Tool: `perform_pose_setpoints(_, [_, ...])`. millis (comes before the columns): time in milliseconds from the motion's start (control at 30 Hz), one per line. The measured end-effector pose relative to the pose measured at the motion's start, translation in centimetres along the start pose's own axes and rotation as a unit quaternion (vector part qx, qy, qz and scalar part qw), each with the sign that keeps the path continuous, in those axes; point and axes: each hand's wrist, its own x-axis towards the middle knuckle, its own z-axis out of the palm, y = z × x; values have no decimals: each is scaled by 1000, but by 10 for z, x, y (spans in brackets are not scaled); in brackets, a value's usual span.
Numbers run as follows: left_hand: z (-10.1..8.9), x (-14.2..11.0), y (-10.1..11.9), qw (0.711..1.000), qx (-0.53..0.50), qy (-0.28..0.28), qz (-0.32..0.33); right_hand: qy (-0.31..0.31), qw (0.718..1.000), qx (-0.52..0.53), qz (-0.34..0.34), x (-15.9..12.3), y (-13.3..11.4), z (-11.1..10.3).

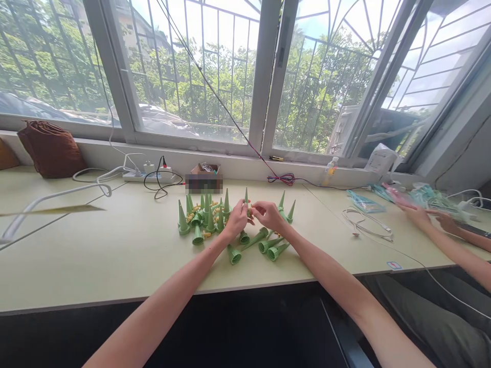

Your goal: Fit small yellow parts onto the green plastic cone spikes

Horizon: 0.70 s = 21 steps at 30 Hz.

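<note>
Upright in my left hand (pixel 238 217) is a green plastic watering spike (pixel 246 195), its pointed tip showing above the fingers. My right hand (pixel 268 214) is closed in a pinch against the side of that spike; what sits between its fingertips is too small to make out. Left of my hands stand several more green spikes (pixel 183 220), with small yellow valves (pixel 207 234) among them. Below and to the right, other spikes lie on their sides, such as an open-ended one (pixel 234 255) near the table's front. Two more spikes (pixel 291 211) stand beyond my right wrist.
The pale table (pixel 115 255) runs below a barred window. Along its back are a brown bag (pixel 51 149), a power strip (pixel 149 176), a small box (pixel 204 183) and a bottle (pixel 330 170). At right lie a white cable (pixel 368 225), plastic bags (pixel 366 201) and another person's arms (pixel 452 240).
</note>
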Motion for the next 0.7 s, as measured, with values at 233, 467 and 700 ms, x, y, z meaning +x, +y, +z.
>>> perform_pose_setpoints(233, [-4, -2, -4, 972, 211, 39, 95, 45, 995, -88, 11, 6, 6, -11])
perform_pose_setpoints(467, [-4, -5, -5, 938, 312, 37, 150, 43, 988, -142, 51, 8, 26, -26])
perform_pose_setpoints(700, [-4, -3, -6, 939, 305, 35, 155, 8, 980, -182, 81, 8, 33, -33])
